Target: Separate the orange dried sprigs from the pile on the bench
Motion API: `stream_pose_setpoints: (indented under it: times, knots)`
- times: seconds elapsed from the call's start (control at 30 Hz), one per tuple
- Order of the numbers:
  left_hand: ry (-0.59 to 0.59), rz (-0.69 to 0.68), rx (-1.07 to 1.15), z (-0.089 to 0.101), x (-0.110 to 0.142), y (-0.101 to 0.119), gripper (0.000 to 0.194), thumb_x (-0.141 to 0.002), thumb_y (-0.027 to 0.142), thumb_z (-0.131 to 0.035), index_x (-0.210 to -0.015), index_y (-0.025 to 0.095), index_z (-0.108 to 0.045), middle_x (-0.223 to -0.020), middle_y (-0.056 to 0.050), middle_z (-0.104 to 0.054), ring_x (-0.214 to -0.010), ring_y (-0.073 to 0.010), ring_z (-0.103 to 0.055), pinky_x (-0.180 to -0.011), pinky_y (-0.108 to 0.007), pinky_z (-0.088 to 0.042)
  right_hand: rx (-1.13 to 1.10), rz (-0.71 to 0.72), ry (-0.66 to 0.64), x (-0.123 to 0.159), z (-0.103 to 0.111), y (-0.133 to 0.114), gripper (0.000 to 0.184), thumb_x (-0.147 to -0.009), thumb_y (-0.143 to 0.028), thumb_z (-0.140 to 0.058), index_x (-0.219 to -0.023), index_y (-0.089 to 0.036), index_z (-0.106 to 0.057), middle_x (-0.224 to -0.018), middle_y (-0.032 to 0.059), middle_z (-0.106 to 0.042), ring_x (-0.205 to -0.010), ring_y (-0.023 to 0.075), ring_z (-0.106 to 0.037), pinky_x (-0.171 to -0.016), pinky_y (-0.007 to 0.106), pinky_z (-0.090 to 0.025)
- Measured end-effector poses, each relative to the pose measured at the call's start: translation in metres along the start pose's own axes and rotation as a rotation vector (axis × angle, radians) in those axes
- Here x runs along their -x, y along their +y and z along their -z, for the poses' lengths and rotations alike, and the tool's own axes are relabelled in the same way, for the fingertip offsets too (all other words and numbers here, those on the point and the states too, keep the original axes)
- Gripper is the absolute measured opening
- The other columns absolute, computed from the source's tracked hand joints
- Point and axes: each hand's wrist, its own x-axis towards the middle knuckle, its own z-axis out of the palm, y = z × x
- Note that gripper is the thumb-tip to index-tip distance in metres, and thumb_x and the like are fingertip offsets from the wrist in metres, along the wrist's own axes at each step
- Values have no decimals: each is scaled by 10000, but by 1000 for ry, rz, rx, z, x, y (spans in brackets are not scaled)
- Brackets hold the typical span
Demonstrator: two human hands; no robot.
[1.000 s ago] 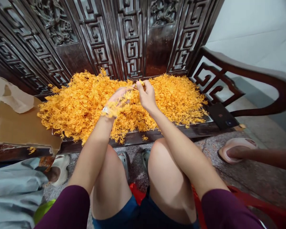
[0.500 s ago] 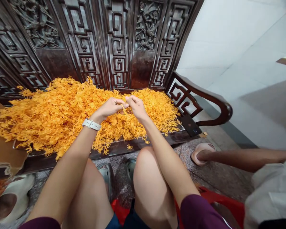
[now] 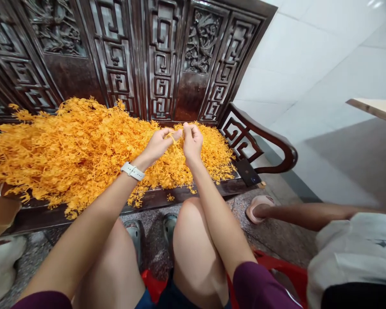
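Observation:
A large heap of orange-yellow plastic flower pieces (image 3: 93, 159) covers the bench seat. Over its right part, my left hand (image 3: 162, 141) pinches a thin yellow plastic stem (image 3: 173, 138) between thumb and fingers; a pale watch is on that wrist. Close beside it, my right hand (image 3: 192, 139) has thumb and fingertips pressed together near the stem's end. Whatever lies between those right fingertips is too small to make out. Smaller yellow bits (image 3: 209, 150) are spread to the right of my hands.
The dark carved bench (image 3: 193, 96) has a curved armrest (image 3: 276, 146) at right. A black phone (image 3: 248, 172) lies on the seat's right end. Cardboard (image 3: 6, 214) is at left. Another person's leg (image 3: 296, 214) reaches in from the right, and a pale shoe (image 3: 6, 262) shows lower left.
My hands have drawn slightly apart, the right one turning more upright. The left still pinches the yellow stem. The view has shifted a little to the right.

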Motion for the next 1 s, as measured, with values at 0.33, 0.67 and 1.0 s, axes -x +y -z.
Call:
stream_pose_setpoints:
  times: [0.33, 0.67, 1.0]
  knots:
    - [257, -220, 33, -10, 5, 5, 344, -861, 520, -828, -801, 189, -755, -786, -24, -710, -756, -139, -628, -784, -303, -503, -63, -68, 80, 4, -4, -10, 459, -972, -494, -647, -721, -249, -351, -686, -56, -312, -609, 120, -301, -589, 273, -333]
    - [159, 39, 443, -29, 16, 12, 535, -915, 759, -641, -825, 232, -617, -795, -35, -680, -798, -180, -715, -791, -347, -606, 134, 82, 163, 2, -4, -13, 515, -1027, -681, -493, -761, -261, -360, -719, -46, -355, -644, 128, -407, -639, 285, -413]
    - [51, 35, 331, -34, 22, 7, 440, -830, 633, -826, -866, 199, -766, -922, -70, -761, -888, -175, -700, -843, -322, -559, 82, 68, 176, -1, 1, -10, 562, -975, -754, -530, -752, -260, -381, -699, -50, -382, -624, 119, -407, -623, 292, -420]
